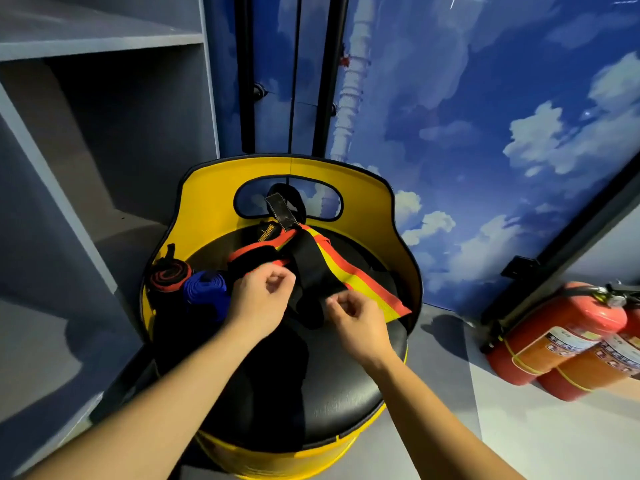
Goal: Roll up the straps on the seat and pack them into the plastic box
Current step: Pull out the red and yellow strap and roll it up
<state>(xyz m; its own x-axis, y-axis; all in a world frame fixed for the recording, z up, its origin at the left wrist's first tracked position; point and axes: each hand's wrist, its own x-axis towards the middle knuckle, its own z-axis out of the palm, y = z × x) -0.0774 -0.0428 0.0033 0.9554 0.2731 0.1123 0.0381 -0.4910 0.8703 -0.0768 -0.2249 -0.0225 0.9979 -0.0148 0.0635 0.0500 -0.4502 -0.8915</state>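
The left hand point(258, 299) and right hand point(356, 318) hover with fingers loosely curled, gripping nothing, just above flat woven straps point(313, 268) lying on the seat point(343, 389), a round black cushion with a curved yellow back. Two rolled straps point(188, 282) sit at its left edge.

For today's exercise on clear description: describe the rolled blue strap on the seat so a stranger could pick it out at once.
Find the yellow barrel seat with its round black cushion. At the cushion's left edge, against the yellow wall, two rolled straps sit side by side. The rolled blue strap is the one nearer the left hand, solid blue, unlike the red-and-black roll beside it.
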